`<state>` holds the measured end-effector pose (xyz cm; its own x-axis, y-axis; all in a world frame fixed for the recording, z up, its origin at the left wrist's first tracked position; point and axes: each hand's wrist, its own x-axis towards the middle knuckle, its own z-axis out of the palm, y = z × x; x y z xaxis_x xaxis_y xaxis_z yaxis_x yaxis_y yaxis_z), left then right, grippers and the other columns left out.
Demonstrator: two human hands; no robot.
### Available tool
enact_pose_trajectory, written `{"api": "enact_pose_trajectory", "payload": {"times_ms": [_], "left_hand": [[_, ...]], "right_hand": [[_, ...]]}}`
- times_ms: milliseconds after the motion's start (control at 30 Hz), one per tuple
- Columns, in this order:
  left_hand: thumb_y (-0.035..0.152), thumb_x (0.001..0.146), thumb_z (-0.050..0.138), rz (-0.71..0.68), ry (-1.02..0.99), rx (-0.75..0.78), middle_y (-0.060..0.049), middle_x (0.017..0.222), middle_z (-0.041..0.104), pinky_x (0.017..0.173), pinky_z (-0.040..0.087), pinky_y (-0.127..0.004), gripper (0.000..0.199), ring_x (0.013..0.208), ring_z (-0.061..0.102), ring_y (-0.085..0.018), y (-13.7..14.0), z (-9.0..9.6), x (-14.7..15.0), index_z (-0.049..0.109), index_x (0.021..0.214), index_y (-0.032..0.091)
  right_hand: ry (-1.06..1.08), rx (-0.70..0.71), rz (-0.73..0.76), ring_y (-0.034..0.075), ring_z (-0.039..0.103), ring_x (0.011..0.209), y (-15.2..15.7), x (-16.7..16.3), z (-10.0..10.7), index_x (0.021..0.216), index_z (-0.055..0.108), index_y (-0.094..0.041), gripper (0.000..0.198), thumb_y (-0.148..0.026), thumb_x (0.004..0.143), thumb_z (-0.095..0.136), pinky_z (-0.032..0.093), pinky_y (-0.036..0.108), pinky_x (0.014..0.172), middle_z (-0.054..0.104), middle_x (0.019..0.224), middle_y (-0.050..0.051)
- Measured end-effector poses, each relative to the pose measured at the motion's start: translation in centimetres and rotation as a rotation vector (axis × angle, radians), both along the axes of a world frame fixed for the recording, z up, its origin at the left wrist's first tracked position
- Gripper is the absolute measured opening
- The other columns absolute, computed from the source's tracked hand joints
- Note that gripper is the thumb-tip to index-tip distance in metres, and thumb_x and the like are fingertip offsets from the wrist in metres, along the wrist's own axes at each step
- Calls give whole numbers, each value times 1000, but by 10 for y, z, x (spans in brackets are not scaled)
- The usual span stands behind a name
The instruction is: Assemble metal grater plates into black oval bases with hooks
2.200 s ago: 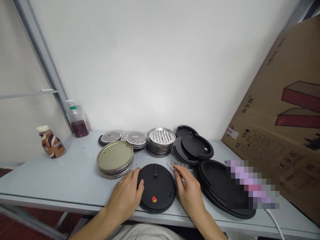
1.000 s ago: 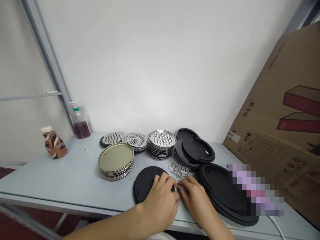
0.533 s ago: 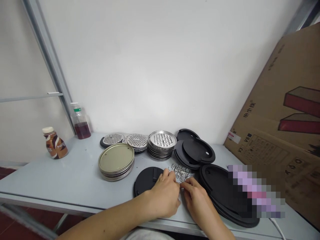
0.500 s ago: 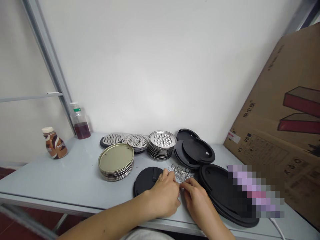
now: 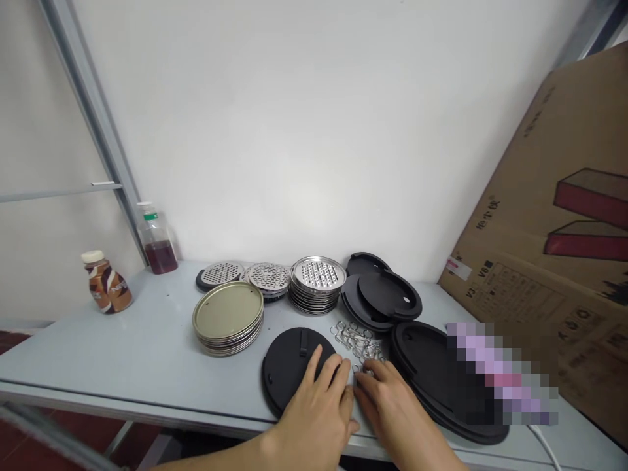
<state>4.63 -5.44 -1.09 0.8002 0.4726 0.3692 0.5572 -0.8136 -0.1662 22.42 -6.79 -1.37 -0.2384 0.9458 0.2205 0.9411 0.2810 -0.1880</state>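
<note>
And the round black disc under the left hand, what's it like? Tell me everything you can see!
The black disc has a dull, smooth top that looks like plastic. A narrow black strip runs inward from near its far edge, and a small spot, maybe a hole, shows near its left edge. It lies flat on the grey table, close to the front. The left hand covers its right side, with fingers that seem to rest on it, so that part is hidden.

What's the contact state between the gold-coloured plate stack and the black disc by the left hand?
Apart. The head view shows a strip of grey tabletop between the plate stack's right side and the black disc's upper-left edge.
</note>
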Motion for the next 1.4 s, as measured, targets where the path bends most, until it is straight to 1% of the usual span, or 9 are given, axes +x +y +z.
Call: {"api": "enact_pose_trajectory", "payload": {"times_ms": [167,267,367,533,633,900,1167,1300,1400], "left_hand": [[48,96,56,-71,-30,-41,-12,126,61,116,16,-56,48,121,48,-29,0,2,-6,61,124,9],[41,96,58,-93,-62,-65,-8,108,67,115,18,-55,33,110,53,-27,1,0,-5,65,113,13],[30,98,55,-97,-66,-117,-5,96,67,113,22,-55,19,104,54,-25,4,3,-3,68,98,17],[33,89,66,5,-80,-269,-12,121,61,103,39,-49,21,116,48,-30,11,20,3,69,100,15],[31,88,67,42,-88,-337,-15,125,58,97,45,-47,21,119,45,-33,14,26,4,70,100,14],[27,85,67,79,-112,-466,-15,130,54,101,42,-50,17,124,41,-34,18,28,6,69,97,15],[26,79,73,79,-138,-555,-13,125,57,102,39,-54,11,123,45,-34,22,24,12,69,84,17],[23,79,75,49,-300,-592,-9,122,60,105,39,-48,8,124,46,-30,22,17,13,68,79,19],[18,77,77,10,-542,-713,-5,121,63,105,40,-38,9,121,51,-25,27,23,5,69,78,21]], "right_hand": [[71,31,62,25,66,87,-4,4,-8,85,73,-14,28,-4,91,48,55,37,79,69,94,13],[69,-22,18,24,67,84,-1,5,-5,81,71,-14,30,0,89,46,53,33,76,69,88,12],[41,-115,-62,24,70,79,6,3,5,87,70,-14,31,1,85,44,50,32,71,70,86,11],[53,-182,-81,23,72,76,14,1,20,93,68,-14,30,0,79,45,44,27,64,72,88,12],[51,-212,-112,24,71,74,15,0,21,93,68,-14,31,1,75,46,42,27,63,73,86,13],[117,-139,-157,22,68,70,13,3,6,79,63,-17,23,-1,72,48,40,28,62,69,79,9],[279,-82,-111,21,64,70,14,1,-2,76,58,-20,18,-9,82,45,43,29,66,66,78,6],[378,-26,-91,22,64,70,11,0,-3,75,56,-22,18,-15,87,44,44,31,66,66,76,6],[528,10,-63,21,65,67,11,1,0,82,59,-22,16,-23,91,46,45,30,65,68,77,5]]}}
